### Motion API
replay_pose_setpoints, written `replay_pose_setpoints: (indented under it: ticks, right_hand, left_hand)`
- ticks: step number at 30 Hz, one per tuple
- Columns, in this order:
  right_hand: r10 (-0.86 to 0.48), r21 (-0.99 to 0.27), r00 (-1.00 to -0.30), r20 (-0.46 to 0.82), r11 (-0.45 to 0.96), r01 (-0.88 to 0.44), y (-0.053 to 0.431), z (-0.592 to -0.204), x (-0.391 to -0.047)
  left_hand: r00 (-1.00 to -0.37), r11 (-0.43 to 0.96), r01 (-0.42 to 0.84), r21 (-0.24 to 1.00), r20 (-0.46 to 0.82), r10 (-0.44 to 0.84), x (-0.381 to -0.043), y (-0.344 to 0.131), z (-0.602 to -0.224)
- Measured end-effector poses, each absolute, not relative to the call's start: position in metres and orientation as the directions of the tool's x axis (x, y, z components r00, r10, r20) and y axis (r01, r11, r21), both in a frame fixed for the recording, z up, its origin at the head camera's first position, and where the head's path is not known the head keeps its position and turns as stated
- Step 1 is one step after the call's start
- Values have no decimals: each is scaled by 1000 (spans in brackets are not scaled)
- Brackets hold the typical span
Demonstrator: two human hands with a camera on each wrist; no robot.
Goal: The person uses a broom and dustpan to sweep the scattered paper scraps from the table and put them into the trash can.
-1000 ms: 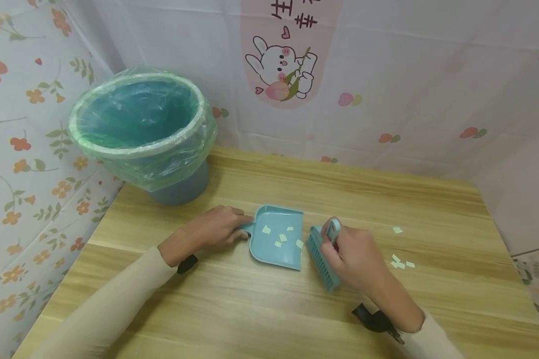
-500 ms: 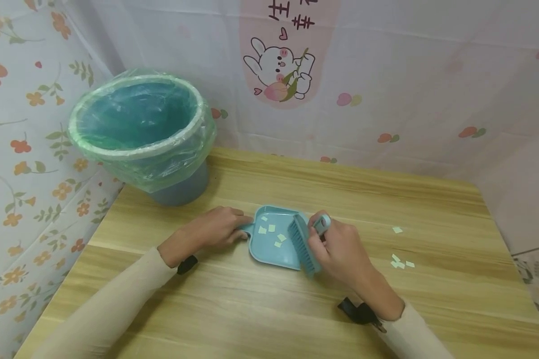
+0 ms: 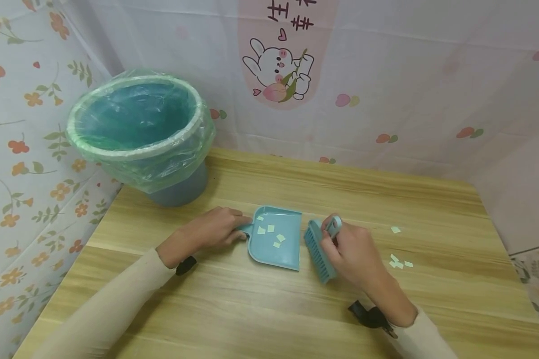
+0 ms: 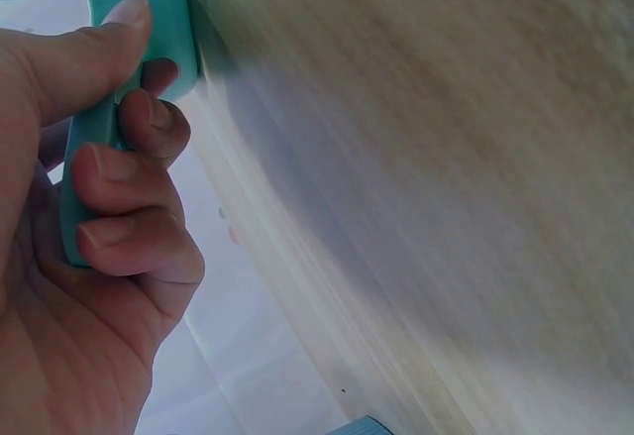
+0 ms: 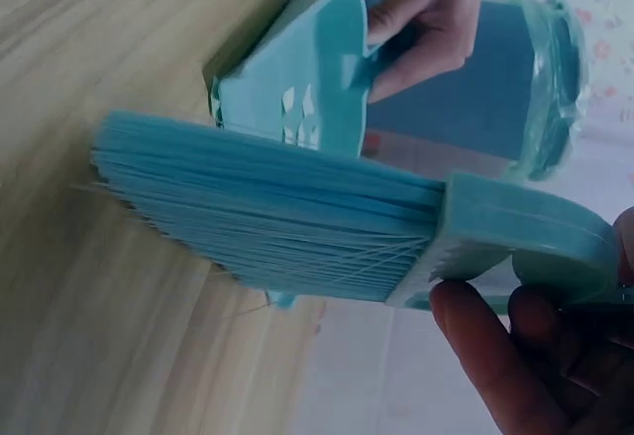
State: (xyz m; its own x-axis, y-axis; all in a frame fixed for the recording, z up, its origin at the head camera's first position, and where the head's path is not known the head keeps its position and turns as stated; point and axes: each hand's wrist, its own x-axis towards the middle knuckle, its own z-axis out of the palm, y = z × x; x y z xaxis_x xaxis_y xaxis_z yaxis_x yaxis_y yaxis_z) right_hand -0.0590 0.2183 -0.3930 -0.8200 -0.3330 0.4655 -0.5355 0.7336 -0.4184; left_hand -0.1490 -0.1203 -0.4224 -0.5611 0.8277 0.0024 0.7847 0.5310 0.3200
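My left hand [image 3: 220, 227] grips the handle of a light blue dustpan [image 3: 287, 254], its fingers curled round it in the left wrist view. The dustpan lies on the table with its wide mouth facing right. Several small pale paper scraps [image 3: 271, 228] sit inside, toward the handle side. Just right of the mouth, my right hand [image 3: 355, 252] holds a matching blue hand brush [image 3: 316, 252] by its handle. In the right wrist view the long bristles [image 5: 248, 207] point down toward the wood, a small gap from the pan.
More paper scraps [image 3: 400, 264] lie on the wooden table [image 3: 233, 309] right of the brush, one [image 3: 396, 230] apart from the others. A blue bin [image 3: 179, 189] with a green plastic liner [image 3: 161, 169] stands at the back left. Printed cloth [image 3: 386, 75] hangs behind the table.
The brush swept left over the dustpan's mouth, then drew back right. Scraps in the pan shifted toward the handle, including one from near the lip. The left hand and dustpan stayed put.
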Motion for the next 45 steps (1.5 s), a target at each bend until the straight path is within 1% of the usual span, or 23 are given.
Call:
replay_pose_setpoints:
  ticks: [4, 7, 11, 20, 30, 40, 45]
  right_hand:
    - [-354, -431, -818, 454, 716, -549, 211, -397, -62]
    - [-363, -463, -816, 450, 687, -560, 206, -398, -65]
    - [-350, -489, -811, 469, 661, -569, 203, -397, -67]
    - [-295, -458, -798, 525, 693, -557, 218, -393, -68]
    - [-230, -461, -799, 555, 714, -527, 235, -388, -67]
    - [-165, -476, -805, 569, 732, -487, 248, -387, -64]
    - [-147, -479, -802, 579, 735, -480, 253, -387, -63]
  left_hand:
    - [-559, 528, 787, 319, 5, 829, -149, -121, -422]
    - [-559, 528, 788, 317, 7, 829, -149, -121, -422]
    - [-560, 530, 789, 312, 7, 828, -149, -121, -422]
    - [-550, 514, 802, 303, 42, 834, -150, -121, -425]
    - [-570, 514, 773, 372, 52, 820, -149, -124, -433]
    - [-596, 523, 733, 436, 40, 802, -149, -123, -429]
    - [-595, 505, 740, 443, 82, 799, -152, -124, -421]
